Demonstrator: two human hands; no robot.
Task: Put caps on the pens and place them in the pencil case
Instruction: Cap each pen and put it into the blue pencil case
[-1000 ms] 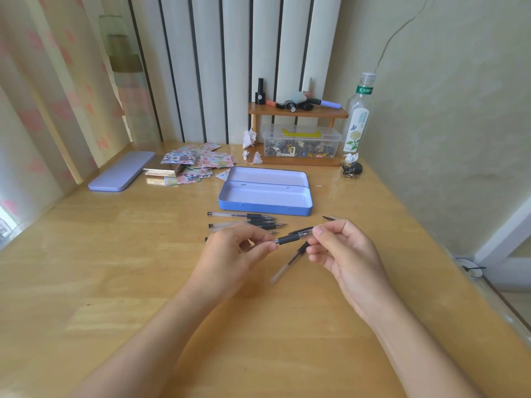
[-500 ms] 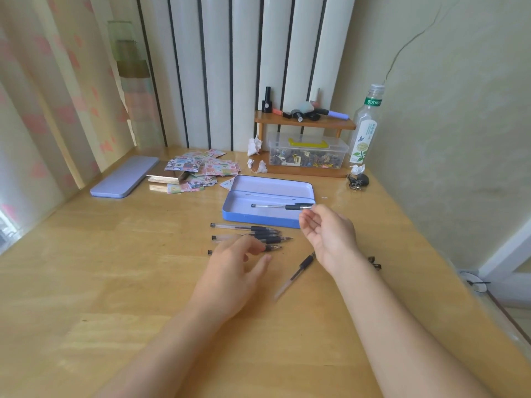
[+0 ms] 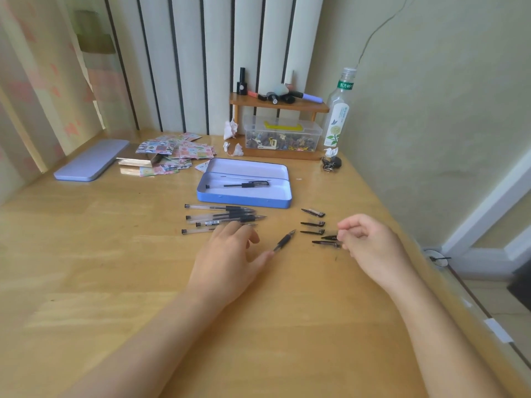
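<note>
Left hand fingers spread on pen; right hand fingers pinching cap.

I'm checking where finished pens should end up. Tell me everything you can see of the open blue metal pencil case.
The open blue metal pencil case is a shallow rectangular tin with rounded corners, blue outside and pale lilac-white inside. Its hinged lid is tipped back away from the person. It sits flat on the wooden table, beyond the row of uncapped pens. One capped black pen lies lengthwise inside it. Neither hand touches it.
</note>
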